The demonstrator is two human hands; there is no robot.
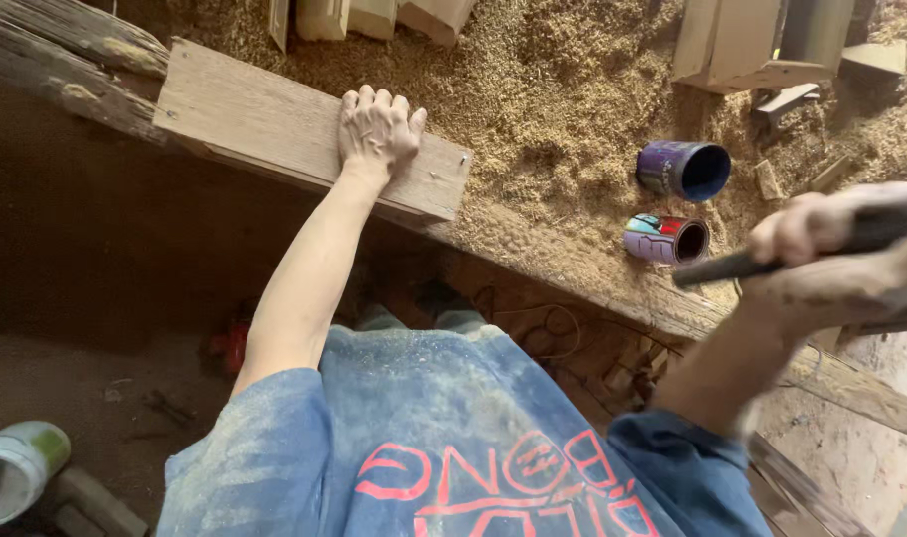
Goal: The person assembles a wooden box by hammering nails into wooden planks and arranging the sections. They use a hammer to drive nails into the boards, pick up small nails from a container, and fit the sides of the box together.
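Item: my right hand (821,239), fist closed around a dark tool handle (761,261), blurred, its working end out of view. Item: my left hand (376,129), flat and spread, pressing a wooden board (274,124) near its right end; long axis runs upper-left to lower-right along the bench's (573,268) near edge. Board lies left of the tool; left hand nearer. Two cans (684,171) on sawdust between.

Open sawdust (553,109) ahead of your plank (274,129); two cans (677,204) block the right, wood blocks (374,18) crowd the far edge.
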